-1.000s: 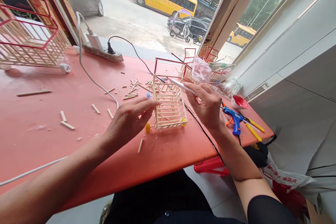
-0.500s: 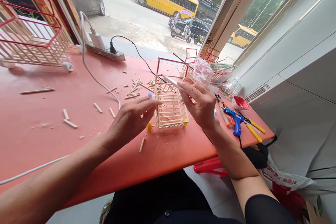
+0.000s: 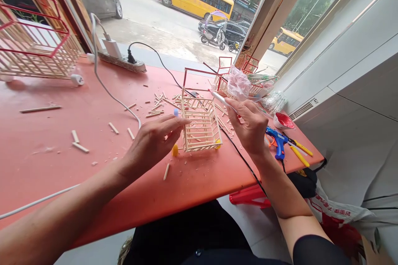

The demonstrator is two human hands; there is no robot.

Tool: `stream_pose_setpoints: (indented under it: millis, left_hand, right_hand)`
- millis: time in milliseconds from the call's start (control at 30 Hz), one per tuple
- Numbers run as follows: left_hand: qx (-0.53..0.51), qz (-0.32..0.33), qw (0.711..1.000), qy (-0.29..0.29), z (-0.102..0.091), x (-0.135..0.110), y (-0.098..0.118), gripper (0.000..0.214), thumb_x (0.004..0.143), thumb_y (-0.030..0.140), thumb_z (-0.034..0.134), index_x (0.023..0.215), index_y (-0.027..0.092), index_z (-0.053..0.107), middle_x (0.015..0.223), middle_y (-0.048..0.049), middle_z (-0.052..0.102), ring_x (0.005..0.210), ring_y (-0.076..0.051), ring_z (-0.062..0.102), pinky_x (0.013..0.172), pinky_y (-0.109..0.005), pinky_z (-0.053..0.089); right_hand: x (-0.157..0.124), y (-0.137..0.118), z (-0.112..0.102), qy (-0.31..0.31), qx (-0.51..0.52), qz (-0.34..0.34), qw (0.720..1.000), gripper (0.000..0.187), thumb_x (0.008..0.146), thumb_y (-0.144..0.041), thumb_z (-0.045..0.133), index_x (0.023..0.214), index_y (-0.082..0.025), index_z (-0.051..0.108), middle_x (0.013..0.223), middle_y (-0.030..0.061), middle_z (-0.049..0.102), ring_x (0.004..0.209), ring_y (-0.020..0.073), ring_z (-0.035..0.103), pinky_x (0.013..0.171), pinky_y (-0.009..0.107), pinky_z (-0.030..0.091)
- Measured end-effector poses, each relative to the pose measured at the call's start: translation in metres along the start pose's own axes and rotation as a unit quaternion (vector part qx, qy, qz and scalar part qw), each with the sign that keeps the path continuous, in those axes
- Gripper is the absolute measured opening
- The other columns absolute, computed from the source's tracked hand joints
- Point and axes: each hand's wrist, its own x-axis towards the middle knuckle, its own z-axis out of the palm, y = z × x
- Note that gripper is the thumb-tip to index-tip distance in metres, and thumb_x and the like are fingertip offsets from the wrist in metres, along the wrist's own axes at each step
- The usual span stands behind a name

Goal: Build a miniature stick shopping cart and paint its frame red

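Note:
A small cart made of wooden sticks [image 3: 201, 126], with a red wire handle frame and yellow wheels, stands on the red table [image 3: 62, 153]. My left hand [image 3: 155, 140] rests against its left side, fingertips pinched on the top rail. My right hand [image 3: 248, 126] hovers at the cart's right side, fingers closed round a thin white brush [image 3: 222, 99] whose tip points up and left over the cart's far rim.
A blue glue gun [image 3: 278, 140] and yellow-handled pliers [image 3: 298, 153] lie at the right edge by a dish of red paint [image 3: 282, 121]. Stick offcuts [image 3: 158, 105] litter the table. A bigger stick basket [image 3: 34, 54] stands far left, a power strip [image 3: 124, 63] with cables at the back.
My right hand has drawn back to the right, carrying the brush tip from over the cart's middle to its far right corner. The left hand and the cart have stayed put.

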Motion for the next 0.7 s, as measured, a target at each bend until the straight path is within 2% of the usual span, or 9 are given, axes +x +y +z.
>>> stream_pose_setpoints:
  millis: [133,300,567,700]
  left_hand:
    - [0.004,-0.008,1.0,-0.004,0.0,0.0,0.0,0.033,0.104,0.019,0.051,0.111,0.021,0.083,0.089,-0.0058,0.081,0.072,-0.017,0.07,0.069,-0.027,0.054]
    - [0.006,-0.007,1.0,-0.001,0.001,0.0,0.0,0.033,0.104,0.019,0.051,0.111,0.021,0.083,0.09,-0.0057,0.082,0.073,-0.017,0.071,0.069,-0.027,0.055]
    - [0.004,-0.005,1.0,0.005,0.001,-0.001,0.0,0.033,0.105,0.019,0.051,0.112,0.021,0.083,0.089,-0.0046,0.08,0.072,-0.017,0.072,0.069,-0.025,0.053]
    - [0.003,0.004,1.0,0.005,0.0,0.0,0.001,0.033,0.105,0.018,0.051,0.112,0.021,0.083,0.09,-0.0046,0.08,0.074,-0.017,0.072,0.071,-0.025,0.054]
  right_hand:
    - [-0.002,0.002,-0.002,-0.005,0.012,0.019,1.0,0.027,0.109,-0.024,0.065,0.126,-0.027,0.084,0.086,0.0052,0.076,0.081,0.0217,0.067,0.082,0.039,0.057]
    - [-0.006,-0.005,0.003,0.001,-0.004,-0.009,1.0,0.028,0.108,-0.022,0.066,0.129,-0.029,0.083,0.08,0.0016,0.069,0.079,0.0202,0.065,0.081,0.036,0.058]
    - [-0.002,-0.024,0.012,-0.027,0.051,-0.057,0.997,0.026,0.108,-0.019,0.066,0.127,-0.026,0.082,0.083,0.0012,0.064,0.081,0.0185,0.062,0.082,0.034,0.057]
    - [0.002,-0.031,0.016,-0.064,0.063,-0.058,0.994,0.028,0.11,-0.021,0.063,0.131,-0.027,0.081,0.085,0.0017,0.064,0.084,0.0188,0.062,0.084,0.035,0.059]
